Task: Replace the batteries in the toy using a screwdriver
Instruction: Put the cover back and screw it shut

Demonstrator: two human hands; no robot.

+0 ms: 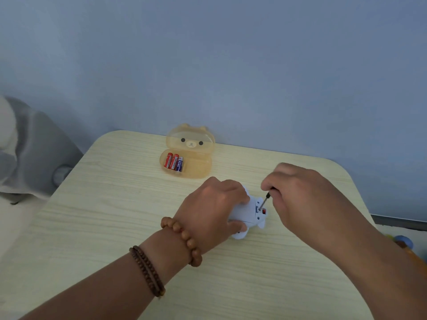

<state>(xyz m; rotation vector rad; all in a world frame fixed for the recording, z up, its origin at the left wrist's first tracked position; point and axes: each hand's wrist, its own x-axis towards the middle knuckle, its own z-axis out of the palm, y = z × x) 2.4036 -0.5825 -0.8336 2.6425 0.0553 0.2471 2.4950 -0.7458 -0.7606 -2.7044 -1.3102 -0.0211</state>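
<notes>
The toy point(248, 215), a small pale-blue plastic animal figure, lies underside-up near the middle of the light wood-grain worktop point(104, 215), pinned there by the left hand point(212, 204), whose fingers wrap closed around its body. The right hand point(298, 192) is closed in a fingertip pinch on a slim screwdriver point(264, 200), the shaft slanting down so the tip meets the battery hatch area, where a speck of red shows. The toy looks light, hard and smooth-shelled, so it would likely skid or roll under downward pressure unless clamped as it is; the rounded body is the sensible place to hold, leaving the hatch clear. Its thin limbs and small screw look easy to damage with force. Farther back, well apart from the hands, an open translucent orange bear-faced case point(198, 167) holds three batteries point(173, 161) lying side by side.
</notes>
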